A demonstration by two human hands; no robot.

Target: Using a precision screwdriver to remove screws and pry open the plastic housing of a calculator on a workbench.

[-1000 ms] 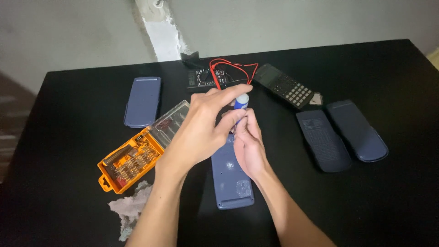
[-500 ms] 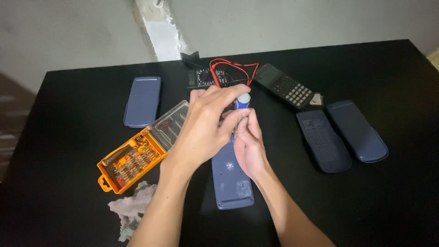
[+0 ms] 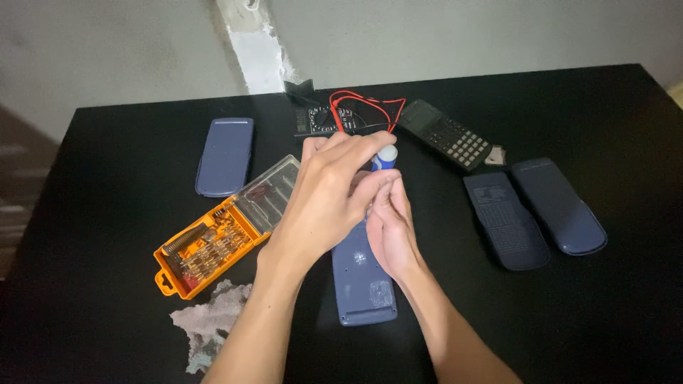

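My left hand (image 3: 329, 192) grips the top of a small screwdriver with a blue and white cap (image 3: 385, 156), held upright over a blue calculator back (image 3: 363, 281) lying on the black table (image 3: 107, 299). My right hand (image 3: 390, 227) rests on the calculator's upper part, fingers beside the screwdriver shaft. The shaft and tip are hidden by my fingers.
An open orange bit case (image 3: 213, 238) lies at left, a grey rag (image 3: 213, 320) below it. A blue calculator cover (image 3: 225, 156) sits far left. A multimeter with red leads (image 3: 348, 114), a dark calculator (image 3: 445, 135) and two dark covers (image 3: 530, 210) lie right.
Both hands stay over the calculator; my left fingers have shifted slightly around the screwdriver cap. Nothing else has moved.
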